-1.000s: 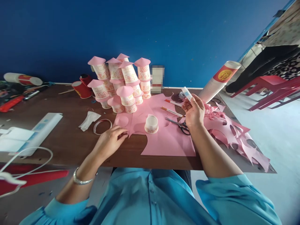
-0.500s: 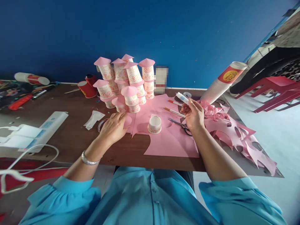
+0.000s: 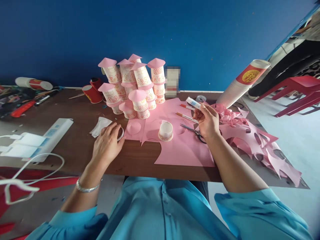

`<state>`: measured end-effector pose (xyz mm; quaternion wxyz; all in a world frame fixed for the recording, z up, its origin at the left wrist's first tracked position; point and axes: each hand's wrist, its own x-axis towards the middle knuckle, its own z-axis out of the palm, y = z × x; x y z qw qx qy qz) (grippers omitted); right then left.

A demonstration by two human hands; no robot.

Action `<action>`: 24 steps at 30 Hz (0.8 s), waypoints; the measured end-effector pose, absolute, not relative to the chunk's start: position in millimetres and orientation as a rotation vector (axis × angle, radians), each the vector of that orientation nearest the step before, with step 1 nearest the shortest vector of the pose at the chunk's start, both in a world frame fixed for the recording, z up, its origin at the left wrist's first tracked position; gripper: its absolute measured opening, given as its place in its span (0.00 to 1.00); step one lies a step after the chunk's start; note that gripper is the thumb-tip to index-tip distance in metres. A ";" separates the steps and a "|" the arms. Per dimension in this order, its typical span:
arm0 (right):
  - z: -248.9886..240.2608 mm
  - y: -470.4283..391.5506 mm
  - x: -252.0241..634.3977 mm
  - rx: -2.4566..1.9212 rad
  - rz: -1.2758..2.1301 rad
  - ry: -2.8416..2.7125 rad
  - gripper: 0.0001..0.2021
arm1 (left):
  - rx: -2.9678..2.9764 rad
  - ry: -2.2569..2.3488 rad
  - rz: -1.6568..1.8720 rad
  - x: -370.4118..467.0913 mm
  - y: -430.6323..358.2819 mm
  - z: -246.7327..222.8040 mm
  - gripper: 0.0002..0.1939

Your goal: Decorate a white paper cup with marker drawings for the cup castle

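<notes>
My left hand (image 3: 107, 141) hovers low over the table at a roll of tape (image 3: 120, 134), thumb and fingers apart around its near side; whether they touch it I cannot tell. A crumpled white tissue (image 3: 100, 126) lies just beyond that hand. Raised above the pink paper (image 3: 185, 153), my right hand (image 3: 208, 121) is closed on a small white tube (image 3: 193, 102) with blue print. Between the hands, a short white paper cup (image 3: 165, 130) rests upside down on the paper. A small pink paper cone (image 3: 134, 128) lies left of it.
Stacked, decorated paper cups with pink cone roofs (image 3: 138, 95) stand at the back. Scissors (image 3: 197, 134) and markers (image 3: 187, 117) lie near my right hand. Pink scraps (image 3: 252, 140) and a tall cup stack (image 3: 243, 81) are at the right; a power strip (image 3: 53, 136) is at the left.
My left hand has moved left, away from the pink cone to the tape roll, uncovering the cone. My right hand still holds the white tube in nearly the same place.
</notes>
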<state>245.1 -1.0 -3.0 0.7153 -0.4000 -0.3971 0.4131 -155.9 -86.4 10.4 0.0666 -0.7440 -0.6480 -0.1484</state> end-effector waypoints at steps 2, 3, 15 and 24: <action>-2.4 -1.6 243.8 -0.890 0.913 -0.877 0.23 | -2.236 -1.957 -0.425 -161.9 -90.5 8.6 0.22; -1.7 -1.9 243.5 -0.893 0.911 -0.869 0.23 | -2.241 -1.945 -0.424 -163.5 -92.8 7.4 0.21; 5.0 3.3 256.9 -0.891 0.847 -0.869 0.22 | -2.302 -1.877 -0.560 -172.4 -99.4 -10.6 0.16; 9.5 4.7 260.4 -0.834 0.825 -0.810 0.23 | -2.451 -1.662 -0.771 -123.0 -101.2 17.1 0.14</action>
